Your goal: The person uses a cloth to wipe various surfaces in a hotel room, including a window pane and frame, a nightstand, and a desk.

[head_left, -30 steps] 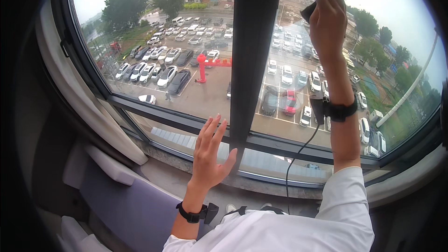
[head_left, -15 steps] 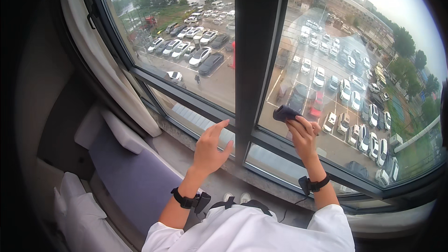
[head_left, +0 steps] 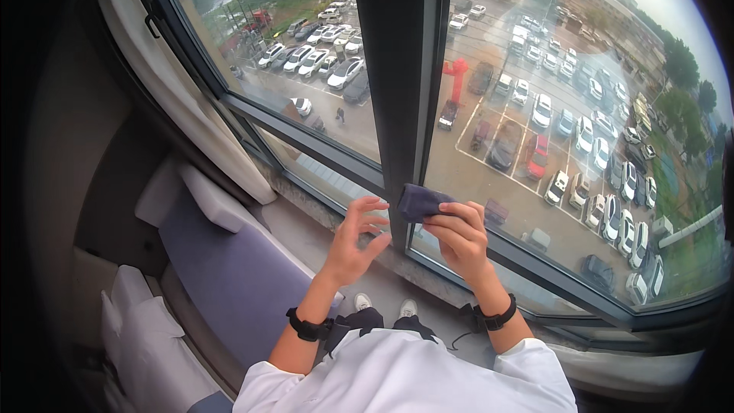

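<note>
A folded dark purple-grey cloth [head_left: 422, 203] is pinched in my right hand [head_left: 460, 239], between the thumb and fingers. It is held up in front of the thick dark window post [head_left: 397, 69], its left end close to my left fingertips. My left hand [head_left: 356, 242] is raised just left of the cloth, fingers curved and apart, with nothing in it. A small gap seems to lie between that hand and the cloth. Beyond my right hand is the right window pane [head_left: 489, 138]; whether the cloth touches the post or frame I cannot tell.
A purple-grey padded bench seat [head_left: 222, 291] runs along the left, with pale pillows [head_left: 145, 336] nearer me. A light curtain [head_left: 183, 99] hangs at the left window edge. Dark frame rails [head_left: 306, 141] cross low over a stone sill. Black straps with devices circle both wrists.
My right hand has brought the cloth leftward and slightly down, from over the right pane to the post, near my left hand. The left hand moved slightly right. The view has shifted.
</note>
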Demonstrator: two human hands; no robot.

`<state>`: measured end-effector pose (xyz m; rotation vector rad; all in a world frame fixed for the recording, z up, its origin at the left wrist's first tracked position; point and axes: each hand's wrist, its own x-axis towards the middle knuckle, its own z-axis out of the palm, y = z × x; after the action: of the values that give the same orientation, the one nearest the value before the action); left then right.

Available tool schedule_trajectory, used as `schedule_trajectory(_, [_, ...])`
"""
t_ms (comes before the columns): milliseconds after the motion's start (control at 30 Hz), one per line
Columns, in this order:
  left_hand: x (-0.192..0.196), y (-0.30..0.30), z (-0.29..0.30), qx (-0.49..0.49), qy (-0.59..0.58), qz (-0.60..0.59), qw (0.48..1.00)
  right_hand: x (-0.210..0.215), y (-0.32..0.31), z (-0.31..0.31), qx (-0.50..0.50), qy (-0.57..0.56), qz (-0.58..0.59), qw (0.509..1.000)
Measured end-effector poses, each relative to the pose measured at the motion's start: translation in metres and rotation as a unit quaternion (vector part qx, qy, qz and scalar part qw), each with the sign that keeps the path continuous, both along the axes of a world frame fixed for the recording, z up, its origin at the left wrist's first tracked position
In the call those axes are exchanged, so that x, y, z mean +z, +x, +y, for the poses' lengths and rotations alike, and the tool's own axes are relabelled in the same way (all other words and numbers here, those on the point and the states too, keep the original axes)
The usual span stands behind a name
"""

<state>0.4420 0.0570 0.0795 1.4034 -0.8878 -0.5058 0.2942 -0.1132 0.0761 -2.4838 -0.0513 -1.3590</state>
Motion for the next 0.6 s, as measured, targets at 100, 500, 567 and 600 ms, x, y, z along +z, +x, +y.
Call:
schedule_trajectory(100, [-0.011,0.015,0.009,-0.007,-0.024,0.0,1.0,-0.004,0.025,0.036,0.106,0.03,0.033,0.993])
schedule_trajectory(500, [-0.015,0.092,0.078,0.11,0.053,0.019,0.992,-0.003,0.123,0.107,0.115,-0.01,0.08,0.99])
schedule_trajectory(567, [-0.022,0.105,0.098,0.124,0.062,0.048,0.989,-0.007,0.138,0.124,0.121,-0.024,0.08,0.989])
schedule_trajectory(600, [-0.027,0.113,0.103,0.132,0.042,0.046,0.989,-0.009,0.146,0.129,0.134,-0.032,0.101,0.985])
